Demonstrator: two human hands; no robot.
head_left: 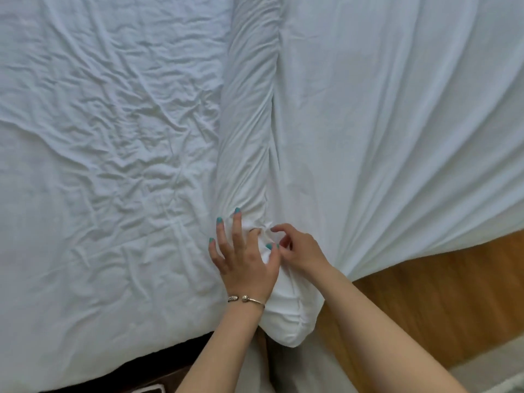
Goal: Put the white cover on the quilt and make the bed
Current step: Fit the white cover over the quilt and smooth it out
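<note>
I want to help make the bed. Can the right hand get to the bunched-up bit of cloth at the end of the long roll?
Probably yes. The right hand is already at the bunched cloth on the rolled quilt, fingers curled over it. Nothing lies between them; the left hand rests beside it, fingers spread.

Wood floor (442, 282) at right, warm brown. Pale rug (499, 370) in bottom right corner. Soft daylight.
</note>
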